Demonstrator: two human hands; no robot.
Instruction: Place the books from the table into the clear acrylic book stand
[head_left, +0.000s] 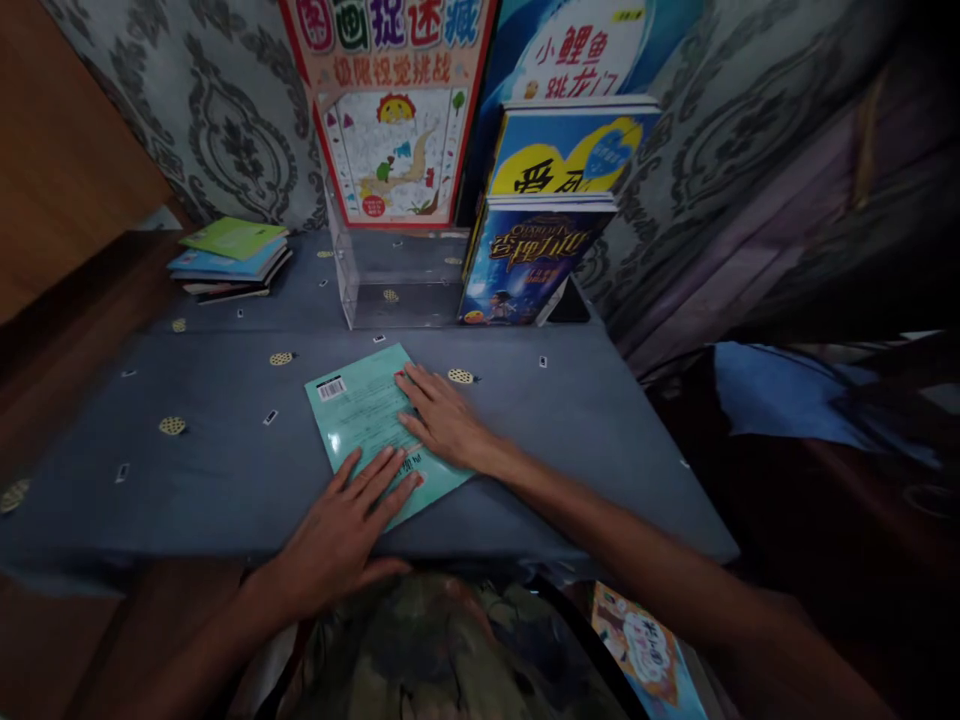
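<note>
A thin teal book [367, 410] lies closed on the table, turned at an angle, with a barcode in its far left corner. My left hand [356, 525] rests on its near left part, fingers stretched out and a little apart. Flat on the book's right side lies my right hand [442, 415], its fingers also extended. Both hands touch the cover and grip nothing. They hide part of the print on it.
A clear acrylic stand [401, 305] holds upright books, among them a red-bordered book [390, 150] and a dark blue book [525, 260]. A small stack of books [232, 255] lies at the back left. The patterned grey cloth [225, 470] covers the table. Another book [645, 655] shows below the front edge.
</note>
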